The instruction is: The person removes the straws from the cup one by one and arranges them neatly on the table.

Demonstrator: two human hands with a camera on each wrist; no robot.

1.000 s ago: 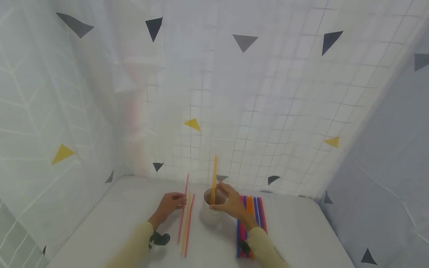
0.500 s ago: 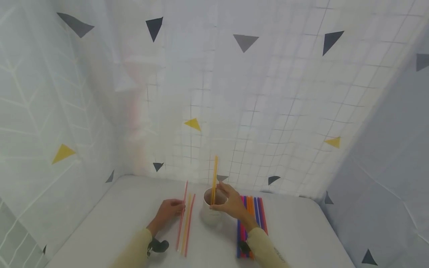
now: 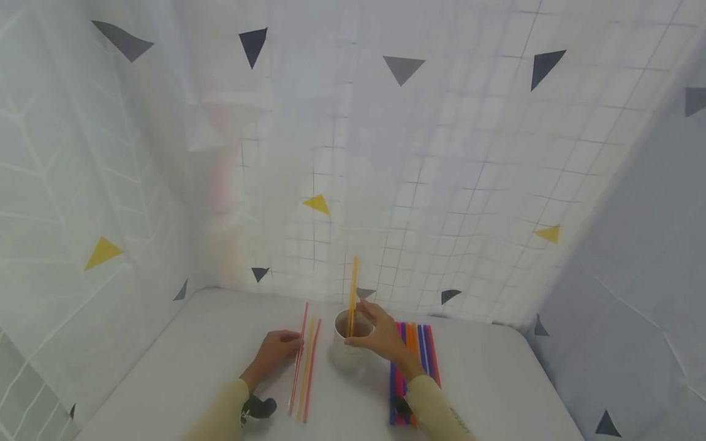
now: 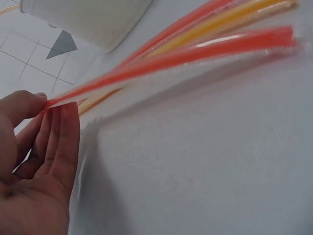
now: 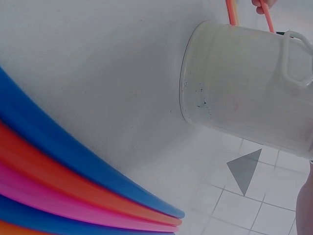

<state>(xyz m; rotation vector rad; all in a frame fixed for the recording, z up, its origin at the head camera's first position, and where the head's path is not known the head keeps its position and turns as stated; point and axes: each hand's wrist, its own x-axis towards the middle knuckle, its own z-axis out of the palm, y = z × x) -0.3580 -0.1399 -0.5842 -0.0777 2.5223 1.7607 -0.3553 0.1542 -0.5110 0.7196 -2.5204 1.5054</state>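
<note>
My left hand [image 3: 276,354] pinches a thin red straw [image 3: 298,367] between thumb and fingertips. In the left wrist view this red straw [image 4: 205,55] seems to have clear film around it. Just right of it lie a pale yellow straw [image 3: 306,373] and another red straw [image 3: 312,370]. A white mug [image 3: 346,361] stands upright in the middle, with yellow straws [image 3: 353,288] rising from it. Across the mug's mouth, my right hand [image 3: 386,338] grips the rim, thumb in front and fingers behind. Its handle [image 5: 288,73] shows in the right wrist view.
A row of thick blue, pink, orange and red straws [image 3: 423,349] lies on the white table [image 3: 496,380], partly beneath my right forearm. A white patterned cloth [image 3: 469,184] hangs behind and on both sides.
My left hand has come slightly nearer and to the left, lowering the pinched red straw beside the other two. The right hand and the mug have stayed put.
</note>
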